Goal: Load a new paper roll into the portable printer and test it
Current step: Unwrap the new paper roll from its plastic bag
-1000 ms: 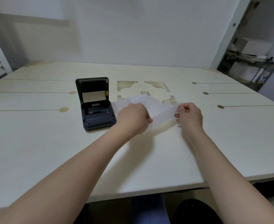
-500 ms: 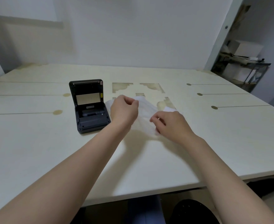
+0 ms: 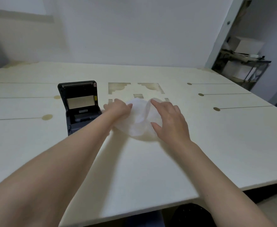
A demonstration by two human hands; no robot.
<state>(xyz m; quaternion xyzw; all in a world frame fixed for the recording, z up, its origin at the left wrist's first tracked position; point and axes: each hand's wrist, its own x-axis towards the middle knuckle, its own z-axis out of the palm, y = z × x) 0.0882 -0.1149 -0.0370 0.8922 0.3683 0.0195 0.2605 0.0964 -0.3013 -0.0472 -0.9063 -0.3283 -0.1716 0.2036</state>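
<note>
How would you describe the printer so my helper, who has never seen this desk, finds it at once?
On the wide cream table, look left of the two hands pressing a crumpled white wrapper. The portable printer stands there, beside the left hand. It is the only dark boxy object on the table, with its lid raised upright.

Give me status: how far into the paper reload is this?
Early. Done: the printer sits on the table with its lid open; I can't make out a roll in the bay. In hand: the left hand and right hand are both on a crumpled white wrapper beside it; no roll is visible. Left: seat the roll, close the lid, test print.
</note>
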